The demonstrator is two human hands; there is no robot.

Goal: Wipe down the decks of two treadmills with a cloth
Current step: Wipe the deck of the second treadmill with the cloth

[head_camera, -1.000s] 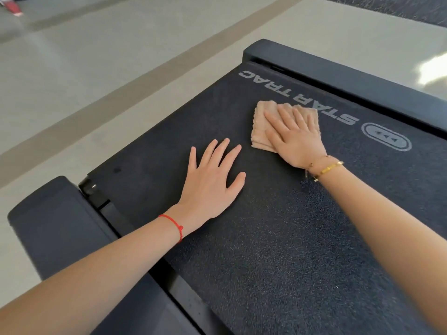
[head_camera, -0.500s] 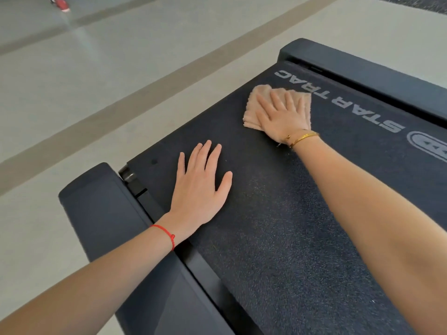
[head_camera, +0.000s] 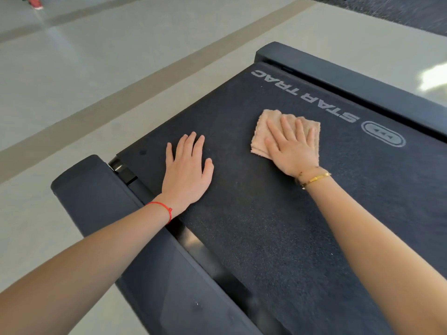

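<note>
Pulled back from the belt's end, folded tan cloth [head_camera: 285, 126] (right fingers [head_camera: 287, 128] flat atop).

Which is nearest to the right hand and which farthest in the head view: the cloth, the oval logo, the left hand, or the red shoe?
From the right hand:
1. Cloth, directly under its palm.
2. Oval logo, to its right on the belt.
3. Left hand, flat on the belt, to its left.
4. Red shoe, far across the floor, top left.

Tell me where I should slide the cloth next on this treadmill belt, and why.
Probably sweep the cloth toward you along the belt. Your right hand presses it flat near the STAR TRAC lettering at the far end, your left hand is planted flat, and a long stretch of belt lies between your arms.
</note>
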